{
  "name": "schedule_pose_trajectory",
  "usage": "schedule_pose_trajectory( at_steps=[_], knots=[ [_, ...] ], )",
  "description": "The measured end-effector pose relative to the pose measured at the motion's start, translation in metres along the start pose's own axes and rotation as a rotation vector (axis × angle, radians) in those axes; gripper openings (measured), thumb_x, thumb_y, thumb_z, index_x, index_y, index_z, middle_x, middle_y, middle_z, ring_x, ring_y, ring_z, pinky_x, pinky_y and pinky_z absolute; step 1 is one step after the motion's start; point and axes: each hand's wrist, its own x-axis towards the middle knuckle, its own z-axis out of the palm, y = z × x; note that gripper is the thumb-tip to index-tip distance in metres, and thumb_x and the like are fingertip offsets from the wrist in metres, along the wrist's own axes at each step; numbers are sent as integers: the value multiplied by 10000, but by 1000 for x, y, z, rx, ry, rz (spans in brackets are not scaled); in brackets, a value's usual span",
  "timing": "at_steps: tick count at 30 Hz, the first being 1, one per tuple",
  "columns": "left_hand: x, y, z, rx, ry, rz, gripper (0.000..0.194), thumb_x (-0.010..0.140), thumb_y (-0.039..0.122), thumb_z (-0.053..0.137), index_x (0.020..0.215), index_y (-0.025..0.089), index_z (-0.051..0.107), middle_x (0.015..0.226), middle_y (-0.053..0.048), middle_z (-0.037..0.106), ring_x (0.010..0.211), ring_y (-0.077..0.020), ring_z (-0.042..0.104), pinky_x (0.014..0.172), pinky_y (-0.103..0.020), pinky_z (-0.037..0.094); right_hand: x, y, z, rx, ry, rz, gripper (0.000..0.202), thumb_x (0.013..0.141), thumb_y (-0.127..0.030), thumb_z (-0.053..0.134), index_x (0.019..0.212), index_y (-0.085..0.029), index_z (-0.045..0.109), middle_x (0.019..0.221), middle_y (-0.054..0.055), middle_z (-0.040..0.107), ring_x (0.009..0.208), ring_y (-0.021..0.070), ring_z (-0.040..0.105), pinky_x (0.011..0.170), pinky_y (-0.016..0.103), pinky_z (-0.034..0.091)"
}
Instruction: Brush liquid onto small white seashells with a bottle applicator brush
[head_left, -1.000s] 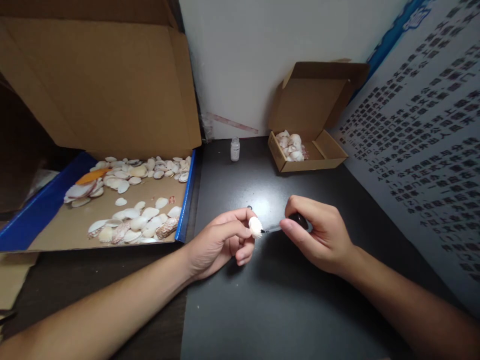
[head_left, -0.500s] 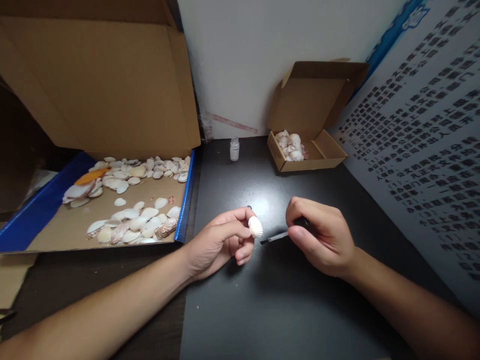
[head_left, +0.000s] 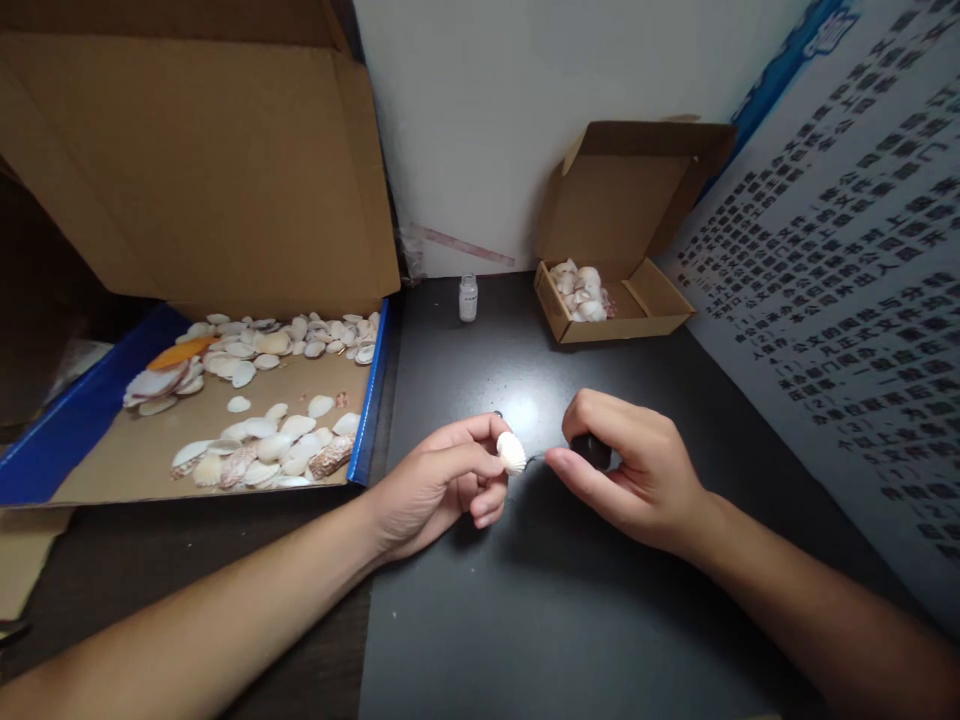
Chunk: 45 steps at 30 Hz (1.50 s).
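Observation:
My left hand (head_left: 446,485) pinches a small white ribbed seashell (head_left: 512,455) between thumb and fingertips, above the dark table. Opposite it, my right hand (head_left: 649,475) is closed around the black cap-like handle of a small brush (head_left: 592,452). Most of the brush's stem is hidden behind the right thumb. Its dark tip lies at the shell's right edge; whether they touch I cannot tell. Farther back stands a small clear glass bottle (head_left: 468,300) with a printed label and no cap on it.
On the left, an open cardboard box (head_left: 262,250) with blue sides holds many shells in groups and an orange piece (head_left: 180,352). A smaller open cardboard box (head_left: 637,325) with more shells stands back right. A printed panel (head_left: 840,250) rises along the right.
My right hand has shifted slightly left and turned, bringing the brush tip up to the shell's right edge. The left hand and shell have barely moved.

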Motion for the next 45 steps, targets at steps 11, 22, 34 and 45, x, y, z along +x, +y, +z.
schedule_pose_trajectory(
  at_steps=[11, 22, 34, 45],
  knots=[
    [0, 1, 1, -2, 5, 4, 125, 744, 129, 618, 820, 161, 523, 668, 39, 499, 466, -49, 414, 484, -200, 371, -1, 1, -1, 14, 5, -14, 250, 912, -275, 584, 710, -221, 448, 613, -31, 447, 539, 118, 420, 510, 260, 332],
    [0, 1, 1, 4, 7, 5, 131, 737, 140, 631, 818, 162, 530, 675, 37, 500, 472, -49, 411, 489, -205, 370, 0, 1, -1, 20, -17, -34, 284, 911, -299, 591, 679, -218, 448, 595, -34, 436, 519, 115, 406, 493, 255, 314],
    [0, 1, 1, 25, 3, 10, 116, 739, 133, 625, 791, 159, 525, 677, 33, 494, 484, -52, 417, 497, -205, 377, 0, 0, -1, 25, -3, -21, 268, 900, -278, 590, 679, -220, 449, 582, -43, 437, 503, 105, 400, 489, 247, 318],
    [0, 0, 0, 17, -3, 14, 105, 754, 107, 605, 781, 155, 516, 714, 28, 506, 489, -47, 423, 496, -203, 376, -1, 2, 0, 44, -16, -15, 278, 932, -341, 574, 711, -214, 465, 601, -36, 441, 514, 108, 405, 493, 249, 329]
  ],
)
